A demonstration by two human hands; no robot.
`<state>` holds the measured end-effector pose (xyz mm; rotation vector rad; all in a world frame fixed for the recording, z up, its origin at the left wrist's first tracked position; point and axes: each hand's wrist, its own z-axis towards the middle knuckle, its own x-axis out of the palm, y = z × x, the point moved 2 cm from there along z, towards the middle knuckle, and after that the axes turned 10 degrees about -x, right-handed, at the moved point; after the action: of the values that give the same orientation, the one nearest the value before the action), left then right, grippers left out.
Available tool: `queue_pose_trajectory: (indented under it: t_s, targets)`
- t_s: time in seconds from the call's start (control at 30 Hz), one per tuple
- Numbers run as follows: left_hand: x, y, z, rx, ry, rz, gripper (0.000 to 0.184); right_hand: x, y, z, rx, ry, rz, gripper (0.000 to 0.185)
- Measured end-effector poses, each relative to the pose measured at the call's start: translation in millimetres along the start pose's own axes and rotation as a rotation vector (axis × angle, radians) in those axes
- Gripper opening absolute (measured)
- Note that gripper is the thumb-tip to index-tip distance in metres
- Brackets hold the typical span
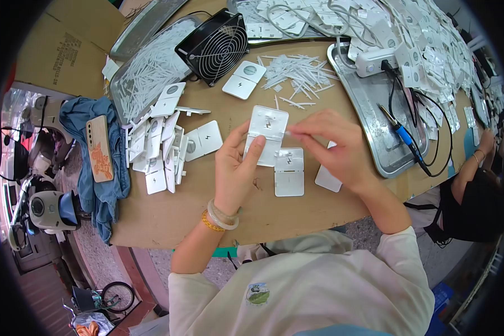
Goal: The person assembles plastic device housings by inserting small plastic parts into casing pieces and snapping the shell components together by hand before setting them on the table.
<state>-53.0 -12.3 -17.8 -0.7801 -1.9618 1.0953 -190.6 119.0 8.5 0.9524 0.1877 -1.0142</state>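
A white folding plate (pixel 267 126) with a lightning mark is upright in my left hand (pixel 238 162), the thumb pressed on its lower half. My right hand (pixel 333 144) is at the plate's right edge, thumb and index finger pinched together; anything between them is too small to make out. Just below lies a similar open white piece (pixel 289 172) on the brown table. Another white piece (pixel 328 177) lies partly under my right hand. To the left is a loose stack of white pieces (pixel 159 140), with one piece (pixel 203 140) beside it.
A black fan (pixel 213 47) stands behind, near thin white sticks (pixel 299 73) and a stick-filled tray (pixel 148 67). On the right are a metal tray (pixel 369 117), a blue soldering iron (pixel 403 134) and cables. A phone (pixel 99 148) lies on denim (pixel 75 115). A co-worker's arm (pixel 470 168) shows far right.
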Motion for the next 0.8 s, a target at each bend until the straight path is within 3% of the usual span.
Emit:
queue_pose_trajectory:
  t_s: [0.13,0.23,0.33,0.43,0.63,0.73,0.8]
  targets:
    - [2.3,8.9,-0.9,0.101,-0.02,0.092,0.036,22.3,6.4,-3.7,-0.068,-0.124,-0.03,0.02]
    - [5.7,11.8,-4.7,0.175,-0.083,0.195,0.034,27.7,4.6,-4.9,0.05,-0.166,0.014,0.02]
    - [7.0,16.0,-4.1,0.307,-0.159,0.276,0.034,27.0,9.0,-4.5,0.008,-0.145,-0.08,0.022]
    - [5.2,18.3,-5.8,0.283,-0.229,0.363,0.035,30.3,10.9,-4.8,0.02,-0.18,-0.109,0.021]
    - [13.1,6.4,-17.8,0.367,-0.314,0.592,0.037,16.9,10.5,8.2,0.273,-0.17,0.019,0.026]
    - [14.5,2.0,-24.7,0.317,-0.292,0.773,0.036,15.0,-9.1,3.0,0.404,-0.043,0.414,0.029]
    - [12.3,6.2,-22.5,0.366,-0.271,0.735,0.036,12.6,-13.0,1.7,0.46,0.002,0.467,0.029]
